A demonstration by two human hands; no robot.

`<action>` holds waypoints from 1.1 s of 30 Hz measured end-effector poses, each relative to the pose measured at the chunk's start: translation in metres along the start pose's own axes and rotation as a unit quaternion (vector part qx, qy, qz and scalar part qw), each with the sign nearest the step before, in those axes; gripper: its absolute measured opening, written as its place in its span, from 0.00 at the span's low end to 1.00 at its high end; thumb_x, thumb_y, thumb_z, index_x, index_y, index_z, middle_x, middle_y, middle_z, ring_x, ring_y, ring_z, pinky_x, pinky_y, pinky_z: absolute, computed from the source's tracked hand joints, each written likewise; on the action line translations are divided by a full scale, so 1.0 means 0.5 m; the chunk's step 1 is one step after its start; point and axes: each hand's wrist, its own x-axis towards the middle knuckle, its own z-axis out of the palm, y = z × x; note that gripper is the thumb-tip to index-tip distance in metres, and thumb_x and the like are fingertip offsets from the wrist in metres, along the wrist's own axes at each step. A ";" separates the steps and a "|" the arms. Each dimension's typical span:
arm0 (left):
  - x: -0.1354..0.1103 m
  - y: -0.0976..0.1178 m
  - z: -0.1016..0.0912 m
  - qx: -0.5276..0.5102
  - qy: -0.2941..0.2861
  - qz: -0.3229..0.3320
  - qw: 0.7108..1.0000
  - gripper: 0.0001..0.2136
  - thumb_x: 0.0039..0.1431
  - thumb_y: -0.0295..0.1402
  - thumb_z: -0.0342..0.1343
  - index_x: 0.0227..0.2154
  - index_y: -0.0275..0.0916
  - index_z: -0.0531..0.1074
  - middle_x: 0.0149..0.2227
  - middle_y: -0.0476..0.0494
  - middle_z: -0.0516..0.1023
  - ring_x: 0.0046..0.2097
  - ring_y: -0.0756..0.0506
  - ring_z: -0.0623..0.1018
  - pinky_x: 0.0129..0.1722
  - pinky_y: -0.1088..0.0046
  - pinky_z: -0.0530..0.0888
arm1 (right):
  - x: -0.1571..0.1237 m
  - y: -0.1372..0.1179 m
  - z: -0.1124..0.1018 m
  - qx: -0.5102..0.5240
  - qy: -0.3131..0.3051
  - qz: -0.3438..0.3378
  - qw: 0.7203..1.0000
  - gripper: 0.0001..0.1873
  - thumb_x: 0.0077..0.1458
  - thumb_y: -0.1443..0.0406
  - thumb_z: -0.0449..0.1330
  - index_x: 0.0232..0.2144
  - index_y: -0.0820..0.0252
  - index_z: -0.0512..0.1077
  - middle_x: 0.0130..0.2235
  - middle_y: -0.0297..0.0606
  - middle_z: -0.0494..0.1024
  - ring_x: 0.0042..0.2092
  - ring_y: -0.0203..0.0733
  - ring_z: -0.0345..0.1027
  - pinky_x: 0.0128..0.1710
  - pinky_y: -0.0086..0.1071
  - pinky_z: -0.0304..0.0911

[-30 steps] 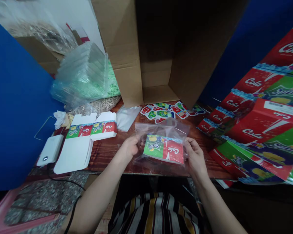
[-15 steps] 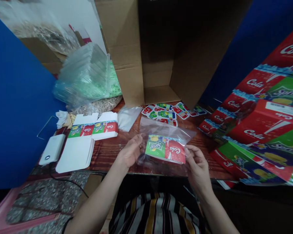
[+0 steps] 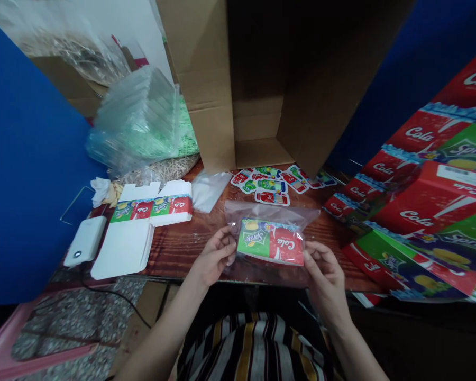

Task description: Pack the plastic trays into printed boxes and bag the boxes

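While left fingers (image 3: 225,250), right fingers (image 3: 323,256) pinch bag (image 3: 277,212) | printed pack (image 3: 269,242) — between

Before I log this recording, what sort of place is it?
Probably a packing workstation: flat printed cartons lie on the table, Cola-and-Sprite packaging is stacked on the right, and a clear bag holds a printed pack.

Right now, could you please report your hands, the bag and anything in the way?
Left hand and right hand hold clear bag, one each side. Printed cardboard inside. Colourful cutouts beyond; nothing blocking.
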 end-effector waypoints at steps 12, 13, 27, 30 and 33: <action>-0.022 0.002 -0.034 0.132 -0.051 0.030 0.989 0.31 0.47 0.24 0.66 0.56 0.42 0.66 0.31 0.51 0.71 0.33 0.53 0.70 0.31 0.78 0.66 | -0.010 0.017 -0.035 -0.105 -0.097 -0.093 0.985 0.07 0.52 0.63 0.67 0.32 0.55 0.72 0.33 0.36 0.72 0.34 0.38 0.68 0.34 0.29 0.67; -0.020 -0.001 -0.037 0.152 -0.051 0.034 0.986 0.31 0.48 0.24 0.66 0.56 0.42 0.66 0.32 0.50 0.72 0.34 0.52 0.70 0.34 0.77 0.67 | -0.009 0.019 -0.036 -0.109 -0.095 -0.094 0.985 0.08 0.52 0.63 0.67 0.32 0.55 0.71 0.32 0.35 0.72 0.34 0.38 0.67 0.33 0.29 0.66; 0.000 -0.025 -0.052 0.290 0.005 0.047 0.956 0.23 0.46 0.28 0.67 0.48 0.35 0.71 0.36 0.44 0.76 0.40 0.45 0.75 0.45 0.68 0.71 | 0.037 0.084 -0.065 -0.157 -0.133 -0.066 0.976 0.06 0.53 0.64 0.64 0.34 0.56 0.72 0.34 0.35 0.75 0.37 0.40 0.70 0.40 0.31 0.65; -0.019 -0.016 -0.044 0.351 0.032 0.106 0.930 0.28 0.44 0.26 0.67 0.52 0.38 0.72 0.52 0.37 0.74 0.58 0.39 0.69 0.60 0.62 0.63 | 0.038 0.068 -0.063 -0.187 -0.087 -0.076 0.976 0.10 0.53 0.61 0.64 0.38 0.56 0.73 0.39 0.38 0.75 0.42 0.43 0.70 0.47 0.35 0.65; -0.026 -0.013 -0.015 0.292 0.036 0.145 0.945 0.30 0.47 0.26 0.63 0.57 0.40 0.69 0.61 0.38 0.68 0.65 0.38 0.63 0.65 0.60 0.55 | 0.039 0.033 -0.033 -0.172 0.016 -0.081 0.982 0.18 0.58 0.53 0.59 0.46 0.57 0.73 0.49 0.41 0.74 0.52 0.48 0.67 0.57 0.40 0.59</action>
